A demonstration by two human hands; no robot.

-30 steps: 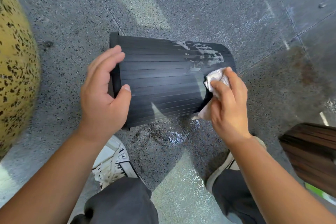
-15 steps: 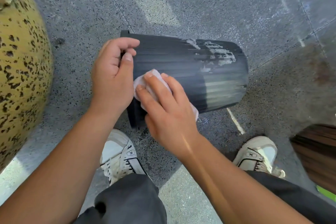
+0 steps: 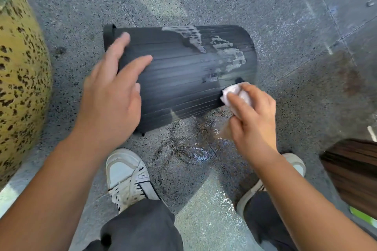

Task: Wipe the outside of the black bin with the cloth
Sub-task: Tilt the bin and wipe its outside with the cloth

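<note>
The black ribbed bin (image 3: 179, 79) lies on its side on the grey stone floor, its rim to the left and its base to the right. Pale soapy smears cover its upper right side. My left hand (image 3: 112, 98) rests flat on the bin near the rim, fingers straight and spread. My right hand (image 3: 251, 116) grips a crumpled white cloth (image 3: 234, 92) and presses it against the bin's lower right edge, near the base.
A large yellow speckled rounded object (image 3: 18, 79) stands at the left. A dark wooden slatted piece (image 3: 355, 173) sits at the right. My two white sneakers (image 3: 128, 177) are planted just below the bin, and the floor between them is wet.
My right hand swept the cloth from beside my left hand near the rim back to the bin's base end. My left hand opened from gripping the rim to lying flat.
</note>
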